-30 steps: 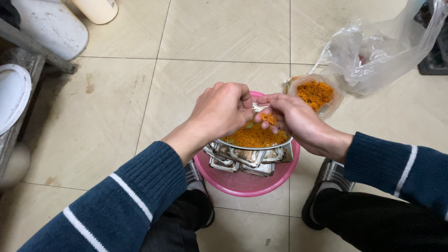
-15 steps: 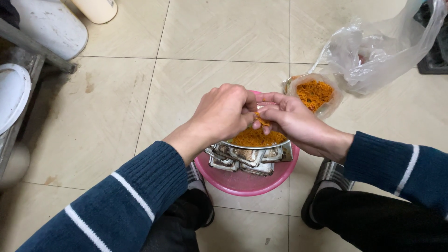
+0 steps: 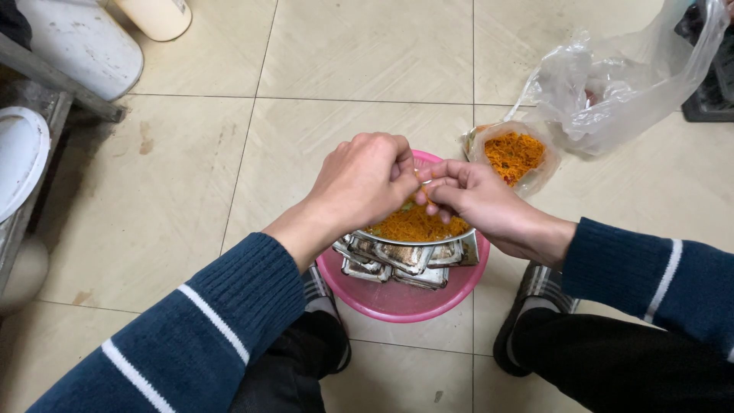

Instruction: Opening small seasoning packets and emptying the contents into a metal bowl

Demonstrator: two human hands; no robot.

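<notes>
Where fingertips meet: both hands (image 3: pixel 417 187) pinched.

hands (image 3: pixel 417 187) hiding pinched bit, white lid (image 3: pixel 19 157) cut off

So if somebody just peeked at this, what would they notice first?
Probably the pink basin on the tiled floor between the person's feet, stacked with shiny metal moulds and a metal dish of orange shreds on top. Right above it, the left hand and right hand meet, pinching a bit of the shreds. Up to the right sits a clear plastic bag beside a pouch of more orange shreds.
</notes>
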